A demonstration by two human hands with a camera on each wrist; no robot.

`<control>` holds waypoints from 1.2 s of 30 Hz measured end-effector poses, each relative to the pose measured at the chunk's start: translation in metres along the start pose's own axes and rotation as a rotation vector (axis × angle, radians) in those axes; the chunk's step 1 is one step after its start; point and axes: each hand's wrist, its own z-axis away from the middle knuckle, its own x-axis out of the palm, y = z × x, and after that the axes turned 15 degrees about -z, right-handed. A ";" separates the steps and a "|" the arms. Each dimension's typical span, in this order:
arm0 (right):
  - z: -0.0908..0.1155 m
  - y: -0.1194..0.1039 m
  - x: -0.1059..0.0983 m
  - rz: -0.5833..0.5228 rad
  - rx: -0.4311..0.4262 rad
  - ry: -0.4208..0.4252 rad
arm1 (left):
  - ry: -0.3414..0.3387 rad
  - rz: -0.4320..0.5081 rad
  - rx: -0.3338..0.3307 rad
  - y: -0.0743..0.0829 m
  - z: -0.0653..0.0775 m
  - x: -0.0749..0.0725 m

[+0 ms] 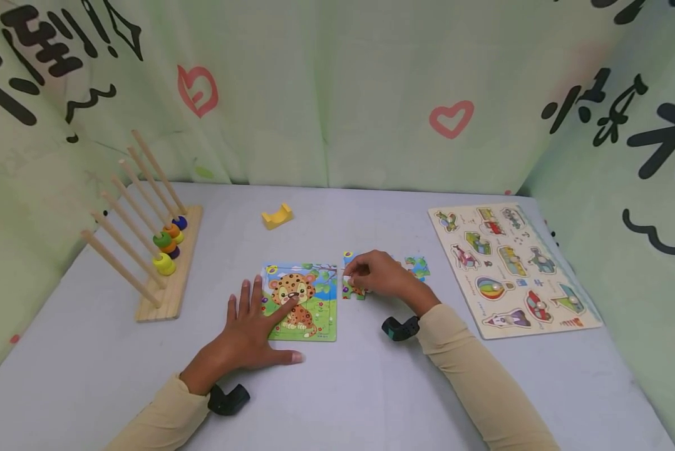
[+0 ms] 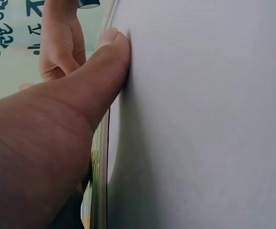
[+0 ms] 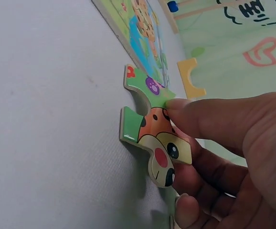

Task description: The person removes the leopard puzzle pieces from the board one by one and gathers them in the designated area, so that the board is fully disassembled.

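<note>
A square jigsaw board (image 1: pixel 322 319) with a leopard cub picture lies at the middle of the table. My left hand (image 1: pixel 247 338) is spread flat at its left side, the forefinger across the picture and the thumb stretched out below the board. In the left wrist view, the straight thumb (image 2: pixel 104 67) lies along the tabletop. Right of the board, my right hand (image 1: pixel 381 274) pinches a jigsaw piece (image 3: pixel 152 121) between thumb and fingers. That piece shows part of an orange animal face on green and looks tilted off the table. Another jigsaw piece (image 1: pixel 417 267) lies beyond the right hand.
At the left stands a wooden peg rack (image 1: pixel 171 294) with colored beads on several pegs. A yellow curved block (image 1: pixel 277 217) lies toward the back. At the right is a wooden picture puzzle board (image 1: pixel 501 269). Green printed curtains (image 1: pixel 326 94) enclose the table.
</note>
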 end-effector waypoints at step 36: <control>-0.025 -0.023 0.032 0.016 -0.099 -0.014 | -0.044 0.012 0.150 0.013 -0.001 0.000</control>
